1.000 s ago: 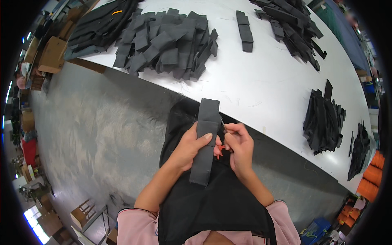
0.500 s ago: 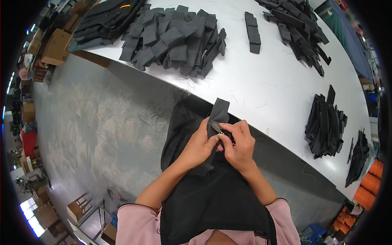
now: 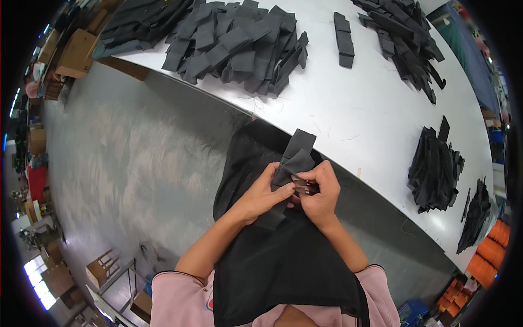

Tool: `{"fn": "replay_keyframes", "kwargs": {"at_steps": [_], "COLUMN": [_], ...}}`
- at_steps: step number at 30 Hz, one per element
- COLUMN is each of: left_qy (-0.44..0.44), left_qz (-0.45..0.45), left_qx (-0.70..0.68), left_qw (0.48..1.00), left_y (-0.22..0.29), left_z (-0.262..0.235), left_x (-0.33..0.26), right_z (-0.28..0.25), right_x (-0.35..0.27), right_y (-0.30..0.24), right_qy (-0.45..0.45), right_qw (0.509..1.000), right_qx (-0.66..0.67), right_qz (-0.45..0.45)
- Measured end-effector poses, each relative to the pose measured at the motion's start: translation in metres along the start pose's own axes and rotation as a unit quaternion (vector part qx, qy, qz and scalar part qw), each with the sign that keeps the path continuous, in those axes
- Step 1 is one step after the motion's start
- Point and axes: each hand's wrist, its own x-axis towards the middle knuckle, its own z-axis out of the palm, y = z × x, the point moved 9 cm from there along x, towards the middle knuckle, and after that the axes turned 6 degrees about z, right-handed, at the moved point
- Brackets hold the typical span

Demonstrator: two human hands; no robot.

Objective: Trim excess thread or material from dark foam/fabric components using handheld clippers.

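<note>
two hands are seen low in the middle of the view, close together above a black apron [image 3: 283, 267] that covers the lap. one dark grey fabric strip [image 3: 294, 163] is held between them, bent or folded near its middle, its upper end reaching over the near edge of the white table [image 3: 370, 120]. the left hand [image 3: 261, 199] is curled around the strip from the left, with the thumb pressed to its face. the right hand [image 3: 321, 193] is closed in a pinch at the fold, where a small dark thing is gripped; what it is cannot be made out. two pink sleeves [image 3: 180, 297] are cut off by the lower edge.

to the left, grey concrete floor [image 3: 125, 158] is shown, with cardboard boxes [image 3: 76, 52] near the rim.

farther out on the table, five groups of dark pieces can be counted: one broad heap of grey strips [image 3: 234, 46] at the upper left, one short neat stack [image 3: 343, 41] just beyond it, one scattered pile of long pieces [image 3: 403, 43] at the top right, one black bundle [image 3: 436, 169] near the right edge, and one smaller black bundle [image 3: 474, 215] well apart at the far right. single pieces within the heaps overlap too much to be counted. orange shapes at the lower right rim are too blurred to be told.
</note>
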Motion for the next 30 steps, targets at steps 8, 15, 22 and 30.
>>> {"fn": "replay_keyframes", "kwargs": {"at_steps": [8, 15, 22, 30], "left_qy": [0.043, -0.004, -0.015, -0.016], "left_qz": [-0.037, -0.001, -0.069, -0.017], "left_qx": [0.061, 0.21, 0.124, 0.241], "left_qw": [0.997, 0.978, 0.99, 0.97], "left_y": [-0.018, 0.009, -0.003, 0.013], "left_z": [-0.015, -0.001, -0.014, -0.01], "left_x": [0.002, 0.002, 0.003, 0.004], "right_z": [0.006, 0.019, -0.003, 0.0], "right_x": [-0.005, 0.014, 0.015, 0.019], "right_y": [0.012, 0.02, 0.01, -0.013], "right_qy": [-0.065, -0.101, -0.117, -0.189], "right_qw": [0.996, 0.986, 0.986, 0.969], "right_qx": [0.007, 0.058, 0.03, -0.156], "right_qz": [0.052, 0.123, 0.112, -0.04]}}
